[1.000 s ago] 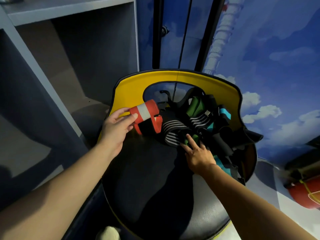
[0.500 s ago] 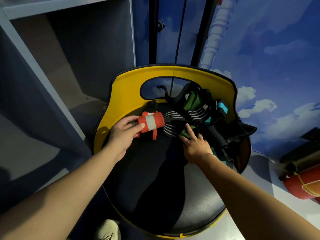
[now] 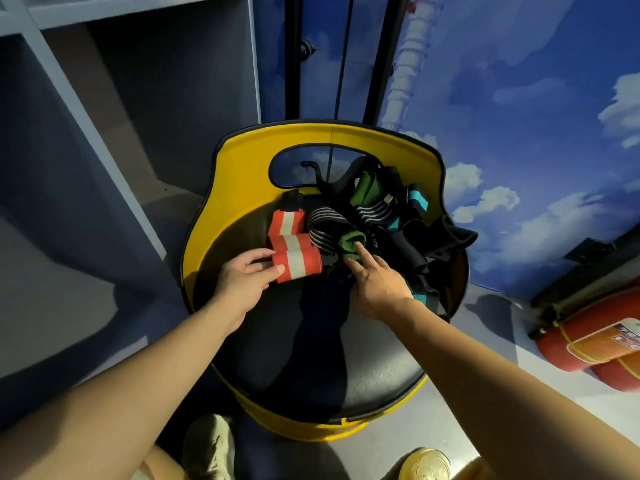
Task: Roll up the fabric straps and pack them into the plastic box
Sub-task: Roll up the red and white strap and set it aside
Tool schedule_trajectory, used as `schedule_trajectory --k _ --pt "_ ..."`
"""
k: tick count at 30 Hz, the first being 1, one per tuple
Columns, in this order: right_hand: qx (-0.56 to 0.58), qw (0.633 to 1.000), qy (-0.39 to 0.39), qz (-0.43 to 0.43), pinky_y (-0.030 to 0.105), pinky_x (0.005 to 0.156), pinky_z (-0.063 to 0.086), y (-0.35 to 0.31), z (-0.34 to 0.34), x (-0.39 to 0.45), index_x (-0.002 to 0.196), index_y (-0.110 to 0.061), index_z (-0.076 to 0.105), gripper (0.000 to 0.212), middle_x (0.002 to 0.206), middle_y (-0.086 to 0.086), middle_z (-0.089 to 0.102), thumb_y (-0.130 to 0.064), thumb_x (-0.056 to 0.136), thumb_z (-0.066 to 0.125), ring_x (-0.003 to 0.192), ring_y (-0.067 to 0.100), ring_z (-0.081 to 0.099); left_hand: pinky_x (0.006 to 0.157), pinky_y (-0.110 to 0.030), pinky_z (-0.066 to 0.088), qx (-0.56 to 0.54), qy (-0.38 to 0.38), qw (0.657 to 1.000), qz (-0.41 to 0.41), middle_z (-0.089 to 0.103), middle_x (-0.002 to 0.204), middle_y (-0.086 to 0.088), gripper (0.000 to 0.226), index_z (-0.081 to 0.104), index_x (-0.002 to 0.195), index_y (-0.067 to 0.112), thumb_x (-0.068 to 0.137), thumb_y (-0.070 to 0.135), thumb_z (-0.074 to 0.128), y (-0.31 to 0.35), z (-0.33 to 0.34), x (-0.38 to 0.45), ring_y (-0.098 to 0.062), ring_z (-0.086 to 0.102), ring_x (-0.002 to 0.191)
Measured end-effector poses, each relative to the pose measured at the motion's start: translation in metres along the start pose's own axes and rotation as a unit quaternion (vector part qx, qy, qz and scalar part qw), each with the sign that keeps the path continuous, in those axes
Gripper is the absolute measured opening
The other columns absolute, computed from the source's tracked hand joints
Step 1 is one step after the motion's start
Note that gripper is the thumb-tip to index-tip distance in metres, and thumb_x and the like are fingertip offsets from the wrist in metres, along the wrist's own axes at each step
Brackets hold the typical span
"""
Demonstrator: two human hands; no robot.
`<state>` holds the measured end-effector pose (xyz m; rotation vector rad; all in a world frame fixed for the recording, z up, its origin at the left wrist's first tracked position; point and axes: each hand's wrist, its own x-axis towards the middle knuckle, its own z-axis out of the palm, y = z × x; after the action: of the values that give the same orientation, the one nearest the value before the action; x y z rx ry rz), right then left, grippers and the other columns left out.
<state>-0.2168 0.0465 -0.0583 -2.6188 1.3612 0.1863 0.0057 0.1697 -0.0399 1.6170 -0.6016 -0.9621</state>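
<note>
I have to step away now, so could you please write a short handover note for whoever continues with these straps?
Left hand: grips the near red-and-white strap roll at its end, on the black chair seat.
Right hand: index finger extended, touching a green strap in the pile.
Things: a second red-and-white roll lies just behind the first. Black-and-white striped straps, green, teal and black ones sit tangled against the yellow backrest.
Done: two red-and-white straps rolled.
Left: roll the tangled rest and pack everything; no plastic box is in view.
</note>
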Motion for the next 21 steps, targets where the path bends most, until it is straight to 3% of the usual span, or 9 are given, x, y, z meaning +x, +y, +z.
schedule_trajectory --k 9,14,21 --pt "0.059 0.996 0.013 -0.067 0.045 0.114 0.037 -0.019 0.018 -0.04 0.16 -0.022 0.021 0.071 0.169 0.003 0.012 -0.021 0.092 0.046 0.144 0.036 0.033 0.072 -0.021 0.05 0.024 -0.015 0.999 -0.043 0.072 0.096 0.006 0.033 0.069 0.112 0.024 0.087 0.004 0.076 -0.039 -0.002 -0.04 -0.007 0.066 0.091" --pt "0.077 0.99 -0.013 -0.114 0.046 0.114 0.036 -0.037 0.034 -0.059 0.159 -0.021 0.023 0.071 0.167 0.006 0.02 -0.021 0.092 0.045 0.139 0.039 0.039 0.082 -0.025 0.05 0.059 -0.034 0.996 -0.053 0.068 0.094 0.009 0.031 0.069 0.107 0.028 0.088 0.005 0.076 -0.057 -0.005 -0.049 -0.007 0.065 0.095" --pt "0.046 0.984 0.049 -0.167 0.046 0.112 0.035 -0.041 0.053 -0.073 0.15 -0.018 0.041 0.065 0.146 0.003 0.054 -0.041 0.091 0.056 0.135 0.03 0.047 0.098 -0.041 0.055 0.148 -0.043 0.985 -0.076 0.068 0.112 -0.004 0.033 0.071 0.1 0.042 0.08 0.02 0.085 -0.069 -0.01 -0.05 -0.018 0.066 0.105"
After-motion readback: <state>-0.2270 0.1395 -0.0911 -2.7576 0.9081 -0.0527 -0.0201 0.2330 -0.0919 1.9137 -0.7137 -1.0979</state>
